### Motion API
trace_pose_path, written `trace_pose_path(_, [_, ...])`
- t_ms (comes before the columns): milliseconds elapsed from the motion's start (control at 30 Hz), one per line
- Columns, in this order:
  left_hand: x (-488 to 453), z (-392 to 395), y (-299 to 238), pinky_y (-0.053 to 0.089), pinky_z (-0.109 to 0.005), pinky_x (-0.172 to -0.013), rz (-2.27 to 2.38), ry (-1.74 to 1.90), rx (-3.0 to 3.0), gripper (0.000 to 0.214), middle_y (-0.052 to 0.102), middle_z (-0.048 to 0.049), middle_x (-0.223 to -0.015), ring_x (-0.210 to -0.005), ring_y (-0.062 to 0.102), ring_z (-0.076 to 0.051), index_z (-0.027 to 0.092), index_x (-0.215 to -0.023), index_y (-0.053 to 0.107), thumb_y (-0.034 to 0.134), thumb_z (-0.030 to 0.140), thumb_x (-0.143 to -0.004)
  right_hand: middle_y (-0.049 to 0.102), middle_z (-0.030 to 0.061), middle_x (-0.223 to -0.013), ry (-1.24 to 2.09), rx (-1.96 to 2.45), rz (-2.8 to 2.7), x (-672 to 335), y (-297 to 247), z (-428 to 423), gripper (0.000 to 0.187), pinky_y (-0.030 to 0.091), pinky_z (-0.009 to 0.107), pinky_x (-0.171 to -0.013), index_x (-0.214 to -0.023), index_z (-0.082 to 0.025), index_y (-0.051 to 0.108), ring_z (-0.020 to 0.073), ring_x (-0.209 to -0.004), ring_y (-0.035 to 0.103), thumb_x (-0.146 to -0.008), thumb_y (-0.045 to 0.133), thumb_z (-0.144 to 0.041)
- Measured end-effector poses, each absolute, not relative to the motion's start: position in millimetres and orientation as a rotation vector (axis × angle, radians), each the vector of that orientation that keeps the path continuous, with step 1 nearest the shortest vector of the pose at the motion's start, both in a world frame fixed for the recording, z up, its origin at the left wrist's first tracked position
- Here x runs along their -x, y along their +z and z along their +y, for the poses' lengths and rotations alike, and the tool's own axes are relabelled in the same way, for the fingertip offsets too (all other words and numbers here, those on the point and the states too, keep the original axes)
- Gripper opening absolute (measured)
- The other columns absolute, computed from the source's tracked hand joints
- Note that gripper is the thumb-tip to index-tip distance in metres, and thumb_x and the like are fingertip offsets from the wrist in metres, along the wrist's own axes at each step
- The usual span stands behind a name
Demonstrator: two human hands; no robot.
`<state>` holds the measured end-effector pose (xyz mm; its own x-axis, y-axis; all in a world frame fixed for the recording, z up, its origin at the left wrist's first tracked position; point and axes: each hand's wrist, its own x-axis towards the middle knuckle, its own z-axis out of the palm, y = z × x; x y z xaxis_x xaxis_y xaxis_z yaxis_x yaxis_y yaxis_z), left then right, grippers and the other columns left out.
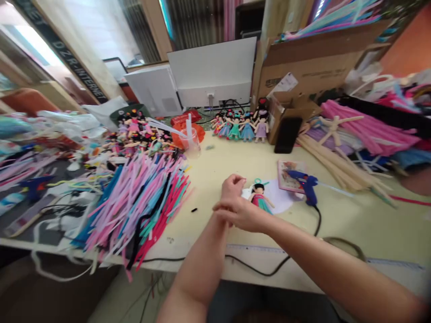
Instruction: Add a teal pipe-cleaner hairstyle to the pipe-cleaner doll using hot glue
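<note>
My left hand (231, 187) is above the middle of the table with its fingers curled in. Whether anything small is between its fingertips I cannot make out. My right hand (240, 214) lies across my left wrist, its fingers bent round it. Just right of both hands, a small pipe-cleaner doll (259, 197) with black hair, a pink top and a green skirt lies on a white sheet (284, 202). Farther right a blue glue gun (306, 185) rests against a small patterned box (285, 172).
A heap of coloured pipe cleaners (134, 202) covers the table's left. Several finished dolls (235, 125) stand at the back, beside a black phone (288, 134) leaning on a carton. The glue gun's black cable (269, 272) runs along the front edge. Beige stems (336, 161) lie right.
</note>
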<state>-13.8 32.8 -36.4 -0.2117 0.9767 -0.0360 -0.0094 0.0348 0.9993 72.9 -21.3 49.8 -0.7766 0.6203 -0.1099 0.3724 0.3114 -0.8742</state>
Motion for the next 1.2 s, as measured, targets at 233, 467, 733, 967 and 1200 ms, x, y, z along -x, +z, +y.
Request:
trace_pose_path(233, [14, 37, -39, 0.043, -0.025, -0.064, 1.409, 1.356, -1.185, 0.014, 0.063, -0.0006, -0.067, -0.063, 0.056, -0.013, 0.018, -0.072, 0.065, 0.064, 0.032, -0.07, 0.063, 0.0016, -0.073, 0.989, 1.581, -2.236, -256, 30, -52, 0.02, 0.044, 0.026, -0.06, -0.079, -0.02, 0.063, 0.0149, -0.066, 0.058, -0.085, 0.051, -0.036])
trace_pose_path(467, [13, 37, -38, 0.044, -0.025, -0.063, 1.451, 1.348, -1.212, 0.018, 0.065, -0.002, -0.071, -0.064, 0.057, -0.013, 0.018, -0.073, 0.066, 0.067, 0.035, -0.068, 0.066, 0.0058, -0.1, 0.648, 1.731, -2.422, -333, 3, -93, 0.031, 0.044, 0.034, -0.081, -0.101, -0.024, 0.064, 0.0239, -0.094, 0.059, -0.071, 0.059, -0.023])
trace_pose_path(733, [12, 30, -25, 0.041, -0.022, -0.061, 1.501, 1.327, -1.092, 0.022, 0.068, -0.0035, -0.077, -0.064, 0.057, -0.011, 0.017, -0.075, 0.063, 0.068, 0.035, -0.065, 0.066, 0.0072, -0.095, 0.474, 1.693, -2.413, -335, -7, -105, 0.028, 0.043, 0.036, -0.078, -0.097, -0.021, 0.062, 0.0244, -0.088, 0.061, -0.07, 0.054, -0.018])
trace_pose_path(967, [1, 32, 0, 0.04, -0.021, -0.059, 1.333, 1.344, -0.95, 0.026, 0.069, -0.0025, -0.077, -0.061, 0.056, -0.009, 0.017, -0.075, 0.062, 0.072, 0.036, -0.06, 0.067, 0.0104, -0.099, 0.433, 2.014, -2.032, -407, -16, -94, 0.029, 0.047, 0.04, -0.075, -0.097, -0.025, 0.062, 0.0293, -0.088, 0.063, -0.068, 0.059, -0.026])
trace_pose_path(1200, [-13, 40, 18, 0.04, -0.022, -0.058, 1.261, 1.361, -0.942, 0.022, 0.068, -0.0021, -0.075, -0.061, 0.056, -0.009, 0.018, -0.074, 0.063, 0.072, 0.033, -0.062, 0.064, 0.0149, -0.102, 0.217, 1.913, -1.977, -398, -13, -44, 0.025, 0.045, 0.047, -0.082, -0.1, -0.025, 0.064, 0.0365, -0.098, 0.06, -0.078, 0.055, -0.031])
